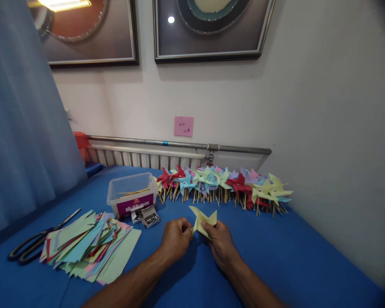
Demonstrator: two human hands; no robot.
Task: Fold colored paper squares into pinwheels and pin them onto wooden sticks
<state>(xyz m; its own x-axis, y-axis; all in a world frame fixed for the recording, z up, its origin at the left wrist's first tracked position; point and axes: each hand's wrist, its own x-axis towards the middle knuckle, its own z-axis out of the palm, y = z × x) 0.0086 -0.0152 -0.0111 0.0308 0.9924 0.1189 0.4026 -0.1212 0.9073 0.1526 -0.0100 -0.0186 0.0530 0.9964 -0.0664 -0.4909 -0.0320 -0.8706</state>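
Observation:
A pale yellow paper pinwheel (199,220), its blades folded in, is held above the blue table between my two hands. My right hand (223,246) grips it with the thumb pressed over its middle. At its left edge my left hand (177,237) is closed, fingers pinched on a blade's corner. I see no stick on this pinwheel. Close beyond my left hand lie two small open boxes of metal pins (151,218). Behind them stands a clear plastic tub (133,188) with a purple label and a few thin wooden sticks inside.
Many finished pinwheels (208,179) on sticks lie in a row along the wall. A pile of coloured paper pieces (90,248) and black-handled scissors (35,244) lie at the left. A blue curtain (25,115) hangs there, and a pipe (179,144) runs behind the table.

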